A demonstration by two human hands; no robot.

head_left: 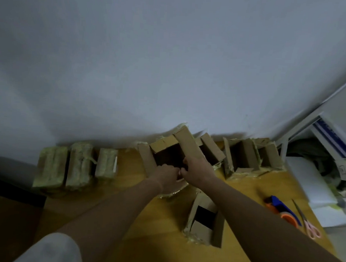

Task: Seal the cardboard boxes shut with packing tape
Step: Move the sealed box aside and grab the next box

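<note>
Both hands (181, 174) grip the open cardboard box's (163, 148) near edge.

- Two bare forearms run up from the near edge of the view — no watch, band or ring shows on either.
- The left hand (166, 175) and the right hand (197, 170) are both ungloved.
- A short, pale grey-white sleeve (53, 250) covers the left upper arm at the near left corner — soft and blurred.
- A sliver of similar pale fabric shows at the near right corner.
</note>
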